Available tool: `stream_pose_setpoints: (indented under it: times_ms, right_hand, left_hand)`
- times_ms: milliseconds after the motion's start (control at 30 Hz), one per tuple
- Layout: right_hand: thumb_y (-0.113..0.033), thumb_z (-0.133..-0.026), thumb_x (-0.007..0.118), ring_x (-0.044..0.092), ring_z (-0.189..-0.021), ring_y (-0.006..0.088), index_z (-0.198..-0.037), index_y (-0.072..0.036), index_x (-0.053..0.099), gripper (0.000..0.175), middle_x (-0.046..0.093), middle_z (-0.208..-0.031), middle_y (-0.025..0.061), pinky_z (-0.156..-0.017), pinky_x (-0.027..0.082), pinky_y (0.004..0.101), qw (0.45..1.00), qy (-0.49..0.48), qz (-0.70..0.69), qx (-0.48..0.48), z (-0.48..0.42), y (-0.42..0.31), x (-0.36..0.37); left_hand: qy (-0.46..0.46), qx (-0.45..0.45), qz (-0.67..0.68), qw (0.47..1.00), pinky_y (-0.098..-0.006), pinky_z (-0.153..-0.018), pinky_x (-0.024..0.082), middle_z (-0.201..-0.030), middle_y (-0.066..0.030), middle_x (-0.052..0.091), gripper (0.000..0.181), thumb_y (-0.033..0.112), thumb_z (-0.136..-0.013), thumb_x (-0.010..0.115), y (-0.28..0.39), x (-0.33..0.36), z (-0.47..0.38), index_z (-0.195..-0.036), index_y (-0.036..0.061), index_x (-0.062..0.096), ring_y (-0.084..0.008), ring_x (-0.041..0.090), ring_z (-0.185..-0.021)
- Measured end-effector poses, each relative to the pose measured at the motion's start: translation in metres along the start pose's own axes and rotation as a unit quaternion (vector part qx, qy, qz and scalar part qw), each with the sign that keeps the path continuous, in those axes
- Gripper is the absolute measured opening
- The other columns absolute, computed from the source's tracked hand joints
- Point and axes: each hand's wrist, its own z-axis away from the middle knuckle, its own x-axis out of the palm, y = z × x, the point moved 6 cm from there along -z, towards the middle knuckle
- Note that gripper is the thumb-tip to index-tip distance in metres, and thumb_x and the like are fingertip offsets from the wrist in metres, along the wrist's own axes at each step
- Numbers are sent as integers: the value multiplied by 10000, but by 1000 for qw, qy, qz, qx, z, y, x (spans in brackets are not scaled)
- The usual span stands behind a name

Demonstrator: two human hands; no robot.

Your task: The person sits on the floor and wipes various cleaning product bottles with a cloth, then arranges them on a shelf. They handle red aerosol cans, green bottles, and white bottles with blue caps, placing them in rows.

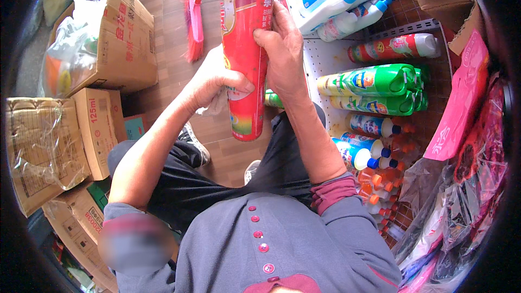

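Observation:
A red aerosol can (244, 57) is held up in front of me, its top cut off by the upper edge of the picture. My left hand (222, 79) grips its lower part from the left, the thumb across the front; a whitish cloth (215, 105) shows beneath that palm. Around the can's right side is my right hand (283, 49), its thumb on the front. To the right, on the shelf (325, 55), lie another red aerosol can (395, 47), green aerosol cans (366, 81) and white bottles with blue caps (325, 0).
Cardboard boxes (126, 44) stack up along the left, one holding plastic bags (77, 36). A pink broom (195, 20) stands on the wooden floor (171, 28). Blue-labelled bottles (370, 124), orange-capped bottles (370, 189) and plastic-wrapped goods (460, 211) line the right.

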Motion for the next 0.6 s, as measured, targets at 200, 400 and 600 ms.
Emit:
stream_pose_setpoints:
  times_ms: [200, 400, 600]
  right_hand:
    - [-215, -907, 551, 597, -971, 140, -1286, 42, 474, 464, 618, -1082, 93, -907, 483, 307, 998, 39, 26, 32, -1, 6, -8]
    - [-512, -922, 533, 605, -1138, 359, -1340, 24, 410, 690, 593, -1192, 263, -963, 509, 434, 971, -142, -146, 124, -19, 8, -12]
    - [-454, -916, 575, 678, -998, 273, -1262, -2, 465, 579, 634, -1134, 209, -820, 586, 373, 991, -41, -83, 93, -25, 11, -21]
  left_hand:
    - [5, -15, -25, 1000, -293, -869, 493, -991, -54, 647, 609, 103, -552, 765, -5, 0, -2, -1118, 2, 565, -139, 603, -921]
    - [-128, -46, 45, 990, -313, -891, 492, -1013, -64, 659, 679, 75, -504, 795, -5, 8, -3, -1144, 16, 575, -151, 619, -939]
    - [-3, 18, 22, 1000, -326, -900, 484, -1082, -88, 644, 659, 318, -624, 862, -1, 2, -7, -1141, 22, 580, -163, 620, -960]
